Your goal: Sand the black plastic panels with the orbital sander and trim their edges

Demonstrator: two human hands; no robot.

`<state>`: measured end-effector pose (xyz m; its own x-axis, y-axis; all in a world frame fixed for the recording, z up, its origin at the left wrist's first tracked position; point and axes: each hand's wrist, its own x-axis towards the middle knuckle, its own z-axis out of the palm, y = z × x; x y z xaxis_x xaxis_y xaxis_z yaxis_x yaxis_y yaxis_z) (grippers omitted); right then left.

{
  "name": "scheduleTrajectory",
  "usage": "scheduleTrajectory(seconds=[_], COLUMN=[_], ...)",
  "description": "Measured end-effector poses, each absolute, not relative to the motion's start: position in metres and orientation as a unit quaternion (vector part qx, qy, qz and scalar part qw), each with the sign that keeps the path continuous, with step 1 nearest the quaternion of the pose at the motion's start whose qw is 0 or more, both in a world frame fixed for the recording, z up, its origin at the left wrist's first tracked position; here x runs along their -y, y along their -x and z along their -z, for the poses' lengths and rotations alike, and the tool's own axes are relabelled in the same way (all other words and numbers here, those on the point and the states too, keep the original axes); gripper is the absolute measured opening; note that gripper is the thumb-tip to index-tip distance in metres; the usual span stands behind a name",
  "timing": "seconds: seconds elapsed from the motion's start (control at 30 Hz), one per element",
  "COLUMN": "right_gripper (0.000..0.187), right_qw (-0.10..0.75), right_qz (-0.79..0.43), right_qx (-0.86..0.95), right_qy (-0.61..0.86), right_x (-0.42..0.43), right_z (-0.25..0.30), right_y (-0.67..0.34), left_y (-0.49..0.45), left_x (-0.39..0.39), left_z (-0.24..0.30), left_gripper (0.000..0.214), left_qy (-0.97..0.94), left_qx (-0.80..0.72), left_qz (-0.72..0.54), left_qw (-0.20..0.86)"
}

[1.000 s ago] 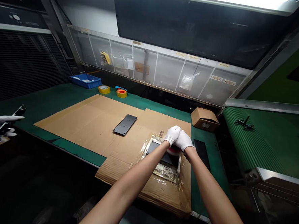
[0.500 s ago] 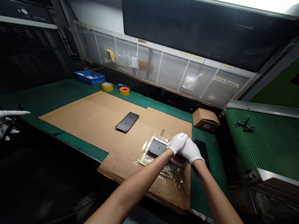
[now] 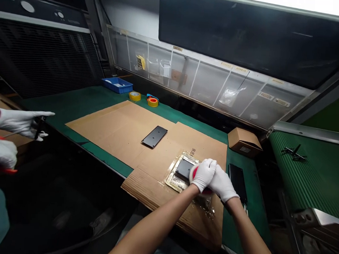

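Observation:
Both my hands wear white gloves and are clasped together over a red and white round object, most of it hidden under the fingers. My left hand is closed on top of it and my right hand is closed against it from the right. Beneath them a black plate lies in a shiny tape-covered patch on the brown cardboard sheet.
A second black plate lies mid-cardboard and another dark plate right of my hands. Tape rolls, a blue tray and a small carton stand behind. A conveyor runs at the right. Another person's gloved hands are at the left.
My clasped hands have slid toward me along the taped patch, uncovering more of the black plate. My view has shifted left. The other person's gloved hands have come further into view.

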<state>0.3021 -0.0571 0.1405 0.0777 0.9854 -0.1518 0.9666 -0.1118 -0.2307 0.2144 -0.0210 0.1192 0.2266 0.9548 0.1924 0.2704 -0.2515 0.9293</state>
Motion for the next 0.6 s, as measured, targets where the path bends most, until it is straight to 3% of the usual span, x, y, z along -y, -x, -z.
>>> scheduleTrajectory(seconds=[0.27,0.43,0.6], right_gripper=[0.041,0.038,0.031], right_qw=[0.039,-0.003,-0.006], right_qz=[-0.145,-0.103,-0.113], right_qx=[0.702,0.649,0.711], right_qy=[0.697,0.754,0.694], right_x=[0.06,0.055,0.059], right_z=[-0.137,-0.145,-0.148], right_y=[-0.305,-0.303,-0.29], left_y=[-0.216,-0.217,-0.205], left_x=[0.025,0.02,0.034], left_z=[-0.107,-0.102,-0.104], left_gripper=[0.032,0.031,0.029], left_qy=[-0.679,-0.688,-0.624], left_qx=[-0.44,-0.418,-0.454], left_qz=[-0.441,-0.466,-0.511], left_qw=[0.389,0.366,0.379])
